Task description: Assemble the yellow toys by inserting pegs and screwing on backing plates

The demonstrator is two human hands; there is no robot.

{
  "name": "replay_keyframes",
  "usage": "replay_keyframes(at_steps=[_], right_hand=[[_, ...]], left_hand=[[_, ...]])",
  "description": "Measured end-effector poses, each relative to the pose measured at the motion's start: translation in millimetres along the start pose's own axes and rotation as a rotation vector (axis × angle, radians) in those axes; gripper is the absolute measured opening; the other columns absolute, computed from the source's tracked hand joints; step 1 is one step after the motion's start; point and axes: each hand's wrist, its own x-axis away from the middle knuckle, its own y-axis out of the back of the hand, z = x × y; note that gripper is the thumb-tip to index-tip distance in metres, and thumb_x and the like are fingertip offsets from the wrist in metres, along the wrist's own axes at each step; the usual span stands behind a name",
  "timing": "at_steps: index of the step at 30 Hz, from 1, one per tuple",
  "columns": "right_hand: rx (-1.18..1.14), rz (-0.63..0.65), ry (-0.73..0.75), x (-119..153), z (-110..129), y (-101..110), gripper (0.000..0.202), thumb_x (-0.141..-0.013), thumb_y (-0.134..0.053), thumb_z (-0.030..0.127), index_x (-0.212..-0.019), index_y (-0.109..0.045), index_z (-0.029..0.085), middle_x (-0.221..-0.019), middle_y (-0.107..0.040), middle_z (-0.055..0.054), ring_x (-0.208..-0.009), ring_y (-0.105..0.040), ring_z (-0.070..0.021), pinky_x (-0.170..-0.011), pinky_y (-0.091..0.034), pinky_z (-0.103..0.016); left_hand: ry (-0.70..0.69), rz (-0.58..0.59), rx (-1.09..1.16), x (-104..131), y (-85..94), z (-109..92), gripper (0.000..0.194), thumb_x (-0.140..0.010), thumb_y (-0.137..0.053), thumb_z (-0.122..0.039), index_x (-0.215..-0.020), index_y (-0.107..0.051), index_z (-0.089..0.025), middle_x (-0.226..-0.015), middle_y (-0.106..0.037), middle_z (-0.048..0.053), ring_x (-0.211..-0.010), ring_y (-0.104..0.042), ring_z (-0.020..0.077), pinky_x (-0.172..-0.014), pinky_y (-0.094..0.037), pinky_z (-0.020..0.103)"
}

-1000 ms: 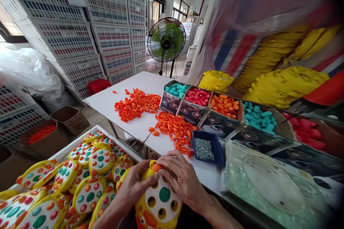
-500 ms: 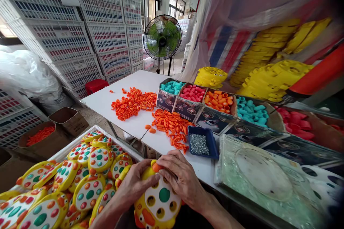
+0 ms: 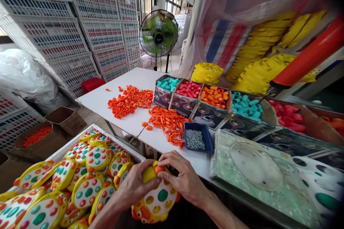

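Down at the front, the left hand (image 3: 136,182) and right hand (image 3: 185,179) both hold a yellow toy (image 3: 162,195). Beside it sits a box (image 3: 121,143) of spotted toys (image 3: 88,190). Past that, orange bits (image 3: 129,102) lie on a white table (image 3: 125,127). Far back stands a fan (image 3: 158,38).

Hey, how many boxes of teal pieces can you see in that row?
2: the far-end box, and the fourth box from that end, between orange pieces and red pieces. More could be hidden from view.
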Motion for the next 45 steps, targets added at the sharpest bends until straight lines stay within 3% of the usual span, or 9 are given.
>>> replay_keyframes(at_steps=[4, 9, 13, 20, 26, 31, 36, 42, 45], right_hand=[[-0.069, -0.001, -0.122, 0.7, 6.1, 0.7, 0.022, -0.09, -0.072, 0.044, -0.102, -0.068, 0.026, -0.104, -0.069, -0.004, -0.095, -0.065, -0.0206, -0.083, -0.053, -0.032], [-0.05, -0.027, -0.102, 2.4, 11.2, 2.5, 0.025, -0.09, -0.071, 0.047, -0.1, -0.069, 0.024, -0.101, -0.068, -0.005, -0.092, -0.065, -0.0196, -0.081, -0.053, -0.03], [0.031, -0.03, -0.043, 3.1, 11.0, 3.0, 0.02, -0.092, -0.071, 0.04, -0.101, -0.068, 0.022, -0.099, -0.069, -0.005, -0.092, -0.066, -0.0193, -0.083, -0.052, -0.03], [0.082, 0.108, -0.002, -3.6, 8.9, 8.4, 0.01, -0.094, -0.068, 0.027, -0.101, -0.072, 0.021, -0.101, -0.07, -0.006, -0.093, -0.067, -0.0188, -0.084, -0.051, -0.029], [0.017, 0.165, -0.055, -10.4, 10.4, 7.5, 0.032, -0.083, -0.074, 0.013, -0.114, -0.071, 0.023, -0.107, -0.07, -0.004, -0.098, -0.065, -0.0181, -0.087, -0.05, -0.028], [-0.086, 0.107, -0.184, -14.7, 13.8, 2.9, 0.022, -0.085, -0.072, 0.019, -0.107, -0.074, 0.021, -0.099, -0.067, -0.004, -0.083, -0.063, -0.0161, -0.073, -0.051, -0.026], [-0.18, 0.018, -0.287, -17.1, 7.1, -0.9, 0.023, -0.088, -0.071, 0.031, -0.109, -0.073, 0.022, -0.099, -0.065, -0.004, -0.088, -0.063, -0.0184, -0.076, -0.052, -0.029], [-0.646, -0.173, -0.522, -21.6, -5.2, -10.4, 0.03, -0.075, -0.085, 0.035, -0.091, -0.063, 0.021, -0.088, -0.065, 0.002, -0.077, -0.059, -0.0134, -0.068, -0.049, -0.024], [-0.847, -0.284, -0.548, -26.8, -6.3, -14.5, 0.039, -0.071, -0.09, 0.034, -0.1, -0.066, 0.022, -0.088, -0.064, 0.003, -0.071, -0.056, -0.01, -0.066, -0.048, -0.022]], left_hand=[[0.001, 0.004, -0.077, 0.0, -0.1, 1.9, 0.029, -0.084, -0.07, -0.036, -0.109, -0.072, -0.022, -0.087, -0.073, -0.001, -0.078, -0.065, 0.0203, -0.068, -0.046, 0.024], [0.022, -0.019, -0.086, 1.2, 1.1, 3.6, 0.038, -0.081, -0.072, -0.034, -0.118, -0.07, -0.024, -0.102, -0.076, 0.0, -0.093, -0.067, 0.0238, -0.078, -0.049, 0.025], [0.008, 0.022, -0.041, 0.6, 2.1, 2.4, 0.035, -0.08, -0.072, -0.031, -0.114, -0.07, -0.023, -0.096, -0.075, -0.002, -0.086, -0.066, 0.0215, -0.074, -0.049, 0.024], [0.047, 0.07, 0.139, -2.9, 1.1, 14.2, 0.04, -0.079, -0.074, -0.039, -0.113, -0.071, -0.018, -0.098, -0.075, 0.002, -0.088, -0.066, 0.0235, -0.074, -0.052, 0.026], [0.088, 0.12, 0.293, -2.7, 4.9, 19.5, 0.04, -0.079, -0.075, -0.038, -0.113, -0.071, -0.017, -0.097, -0.075, 0.003, -0.083, -0.066, 0.0222, -0.069, -0.052, 0.025], [0.107, 0.128, 0.431, -4.3, 4.3, 26.3, 0.044, -0.076, -0.079, -0.035, -0.116, -0.072, -0.017, -0.103, -0.076, 0.005, -0.092, -0.069, 0.0264, -0.076, -0.054, 0.029], [0.153, 0.163, 0.509, -4.2, 2.6, 33.0, 0.054, -0.074, -0.082, -0.037, -0.123, -0.07, -0.017, -0.102, -0.078, 0.007, -0.091, -0.072, 0.0292, -0.077, -0.057, 0.032], [0.209, 0.142, 0.643, -1.6, -3.6, 42.7, 0.055, -0.074, -0.085, -0.04, -0.121, -0.067, -0.018, -0.103, -0.078, 0.007, -0.094, -0.073, 0.0297, -0.077, -0.058, 0.033], [0.199, 0.169, 0.649, -1.4, -5.7, 46.1, 0.052, -0.074, -0.085, -0.045, -0.114, -0.068, -0.017, -0.1, -0.078, 0.008, -0.087, -0.074, 0.0277, -0.075, -0.058, 0.033]])
